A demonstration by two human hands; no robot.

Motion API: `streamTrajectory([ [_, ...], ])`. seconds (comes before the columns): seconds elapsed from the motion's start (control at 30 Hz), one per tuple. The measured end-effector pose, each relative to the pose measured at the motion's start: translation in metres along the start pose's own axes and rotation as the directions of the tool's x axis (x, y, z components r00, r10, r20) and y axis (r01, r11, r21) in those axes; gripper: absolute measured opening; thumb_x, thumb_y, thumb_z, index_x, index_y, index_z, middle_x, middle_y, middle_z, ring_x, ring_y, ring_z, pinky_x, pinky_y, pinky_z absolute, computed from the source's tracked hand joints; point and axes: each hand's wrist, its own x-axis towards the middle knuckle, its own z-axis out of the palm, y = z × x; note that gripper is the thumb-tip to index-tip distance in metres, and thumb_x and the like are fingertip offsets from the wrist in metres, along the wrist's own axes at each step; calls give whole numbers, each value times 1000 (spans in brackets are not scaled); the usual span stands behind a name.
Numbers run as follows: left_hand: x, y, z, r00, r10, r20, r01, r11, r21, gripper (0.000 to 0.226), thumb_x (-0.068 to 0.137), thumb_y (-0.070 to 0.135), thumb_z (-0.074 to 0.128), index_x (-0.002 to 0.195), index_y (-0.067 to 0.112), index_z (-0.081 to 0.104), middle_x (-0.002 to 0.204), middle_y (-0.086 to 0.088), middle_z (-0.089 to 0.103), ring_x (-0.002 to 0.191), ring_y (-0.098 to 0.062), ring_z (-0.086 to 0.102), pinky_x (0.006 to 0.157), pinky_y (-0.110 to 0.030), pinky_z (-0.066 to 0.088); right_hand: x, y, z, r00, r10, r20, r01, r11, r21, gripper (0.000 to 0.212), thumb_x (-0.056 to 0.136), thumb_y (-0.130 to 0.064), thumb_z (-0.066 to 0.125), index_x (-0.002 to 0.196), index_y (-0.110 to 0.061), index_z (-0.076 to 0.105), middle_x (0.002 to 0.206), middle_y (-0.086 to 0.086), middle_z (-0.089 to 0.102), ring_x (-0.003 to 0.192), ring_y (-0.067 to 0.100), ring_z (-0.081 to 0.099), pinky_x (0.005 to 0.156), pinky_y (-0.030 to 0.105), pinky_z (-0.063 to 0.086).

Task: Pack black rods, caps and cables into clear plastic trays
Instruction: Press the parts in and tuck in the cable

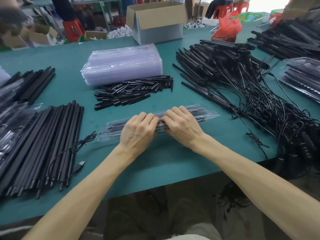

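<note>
Left grip (138,131) and right grip (180,125), fingers curled onto rods (114,126) in tray (208,115) beneath; uneven pressure could spring rods out or crack thin plastic.

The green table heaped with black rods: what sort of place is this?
Probably a small factory's packing bench: bulk piles of identical rods, a stack of clear trays and an open carton. The left hand and right hand grip a filled tray.
</note>
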Motion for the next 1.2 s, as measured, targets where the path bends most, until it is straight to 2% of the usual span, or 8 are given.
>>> streamTrajectory([
  [0.3, 2, -1, -2, 1000, 7, -6, -7, 1000, -2, 5, 85, 13, 63, 83, 10, 66, 76, -4, 63, 69, -25, 59, 60, -38, 49, 1, 2, -1, 1000, -17, 25, 17, 1000, -2, 12, 84, -2, 60, 74, -8, 65, 74, 7, 60, 66, 28, 54, 63, 38, 44],
  [0.63, 7, -12, 1, 998, 53, -21, -53, 998, -23, 5, 79, 15, 69, 81, 10, 67, 73, -4, 62, 67, -26, 59, 57, -39, 50, 7, 6, -2, 997, -31, 66, 30, 999, 14, 8, 81, -7, 60, 78, -8, 67, 76, 6, 62, 68, 27, 55, 65, 37, 44],
  [0.77, 9, -20, 2, 996, 80, -41, -81, 996, -26, 11, 81, 18, 68, 87, 9, 68, 75, -4, 63, 67, -26, 59, 58, -39, 51, 12, 10, -4, 992, -67, 103, 68, 998, -2, 6, 81, -7, 60, 77, -7, 64, 75, 8, 60, 67, 29, 54, 63, 39, 45],
  [0.97, 11, -23, 2, 992, 124, -37, -124, 992, 11, 9, 81, 19, 68, 82, 10, 66, 71, -4, 60, 64, -25, 57, 56, -39, 49, 16, 13, -5, 986, -117, 115, 119, 993, -12, 6, 82, -7, 59, 78, -7, 63, 73, 9, 59, 63, 29, 52, 60, 41, 46],
  [1.2, 9, -21, 3, 989, 146, -17, -146, 989, 7, 12, 87, 18, 57, 84, 10, 66, 74, -4, 60, 67, -25, 57, 59, -39, 49, 14, 12, -3, 988, -125, 86, 127, 992, -12, 7, 80, -5, 60, 75, -7, 62, 72, 9, 59, 62, 29, 51, 57, 41, 45],
])
